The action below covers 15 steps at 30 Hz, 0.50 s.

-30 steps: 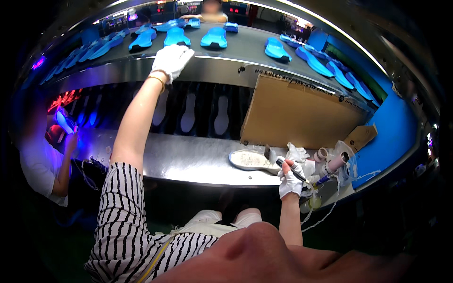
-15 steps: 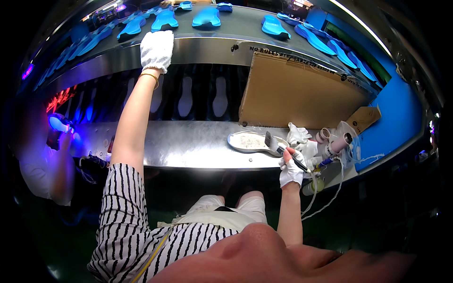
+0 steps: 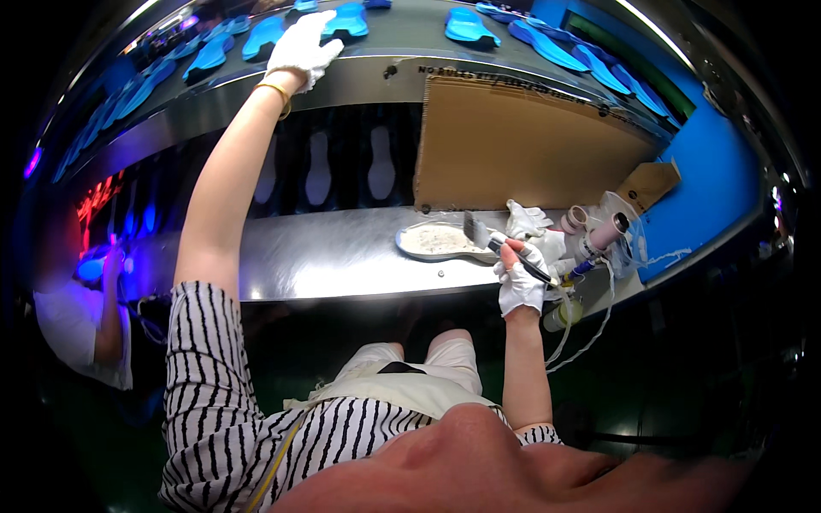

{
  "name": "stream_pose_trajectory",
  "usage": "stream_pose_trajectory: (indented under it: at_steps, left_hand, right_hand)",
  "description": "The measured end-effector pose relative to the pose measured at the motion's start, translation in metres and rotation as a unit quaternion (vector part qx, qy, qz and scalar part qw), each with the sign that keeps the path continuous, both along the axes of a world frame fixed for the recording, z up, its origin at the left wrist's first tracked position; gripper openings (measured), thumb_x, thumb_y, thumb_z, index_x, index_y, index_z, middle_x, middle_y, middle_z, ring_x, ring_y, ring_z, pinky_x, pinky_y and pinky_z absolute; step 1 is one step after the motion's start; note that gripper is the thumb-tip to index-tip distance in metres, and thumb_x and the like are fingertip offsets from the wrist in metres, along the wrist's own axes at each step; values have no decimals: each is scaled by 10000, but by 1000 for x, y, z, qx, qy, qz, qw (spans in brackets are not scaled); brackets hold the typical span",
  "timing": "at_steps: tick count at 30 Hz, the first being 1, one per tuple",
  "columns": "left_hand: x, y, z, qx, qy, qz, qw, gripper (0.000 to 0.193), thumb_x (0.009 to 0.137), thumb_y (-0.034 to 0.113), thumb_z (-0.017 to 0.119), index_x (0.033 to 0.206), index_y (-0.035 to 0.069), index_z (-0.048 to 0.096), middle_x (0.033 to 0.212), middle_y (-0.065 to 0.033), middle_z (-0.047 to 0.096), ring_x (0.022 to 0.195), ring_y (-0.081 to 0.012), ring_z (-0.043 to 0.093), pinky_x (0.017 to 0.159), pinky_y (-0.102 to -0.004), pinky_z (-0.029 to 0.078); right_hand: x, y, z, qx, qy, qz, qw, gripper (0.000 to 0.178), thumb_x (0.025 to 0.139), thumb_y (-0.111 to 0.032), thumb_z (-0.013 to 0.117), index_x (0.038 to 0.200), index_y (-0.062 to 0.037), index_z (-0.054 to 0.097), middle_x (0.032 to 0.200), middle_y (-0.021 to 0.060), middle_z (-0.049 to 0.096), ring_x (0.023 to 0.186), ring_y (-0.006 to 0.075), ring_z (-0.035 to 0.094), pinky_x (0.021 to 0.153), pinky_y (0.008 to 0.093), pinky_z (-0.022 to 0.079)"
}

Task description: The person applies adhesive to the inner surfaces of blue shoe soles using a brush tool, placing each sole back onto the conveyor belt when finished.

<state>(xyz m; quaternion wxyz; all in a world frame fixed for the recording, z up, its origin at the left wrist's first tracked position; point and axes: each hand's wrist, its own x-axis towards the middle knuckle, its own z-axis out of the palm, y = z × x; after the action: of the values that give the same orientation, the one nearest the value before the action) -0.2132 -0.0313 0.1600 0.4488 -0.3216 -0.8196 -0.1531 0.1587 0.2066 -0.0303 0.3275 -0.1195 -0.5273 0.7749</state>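
Note:
My left hand (image 3: 299, 47), in a white glove, reaches over the raised dark surface with its fingers spread. Blue shoe soles lie on both sides of it: one (image 3: 263, 38) to its left, another (image 3: 351, 19) at its fingertips. Whether the fingers touch that second sole is not clear. Lower right, my right hand (image 3: 522, 278), gloved with bare fingertips showing, is closed around the dark handle of a flat brush (image 3: 475, 231). The bristles hang over the right part of a sole-shaped piece (image 3: 440, 239) with a blue rim and a whitish, crusted inside, lying on the metal bench.
More blue soles (image 3: 547, 44) lie along the raised surface (image 3: 410, 38). A cardboard sheet (image 3: 539, 141) leans below its edge. White gloves (image 3: 528, 221), a pink bottle (image 3: 607, 231) and cords crowd the bench's (image 3: 333, 256) right end. A co-worker (image 3: 81, 333) is at far left.
My left hand has moved from the raised surface's edge farther in and right past one sole, its fingers now spread. My right hand keeps the brush by the whitish piece. The view shifted slightly.

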Motion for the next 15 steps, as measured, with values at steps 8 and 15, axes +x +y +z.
stream_pose_trajectory:
  at_steps: [8, 15]
  left_hand:
    - [-4, 27, 14, -52, -66, 153, 985, 336, 754, 290, 596, 1058, 157, 651, 1061, -128, 625, 961, -308, 597, 875, -381, 466]
    - [113, -23, 39, -46, 229, -181, 955, 320, 794, 324, 500, 925, 71, 647, 1043, -95, 635, 939, -284, 560, 825, -389, 418]
  right_hand:
    - [11, 11, 4, 21, -14, -44, 999, 159, 809, -17, 651, 958, -5, 597, 866, 104, 657, 662, 136, 632, 545, 199, 474]
    - [-1, 8, 3, 34, 34, 8, 999, 209, 782, 63, 635, 976, -8, 612, 977, 117, 643, 777, 152, 616, 699, 252, 506]
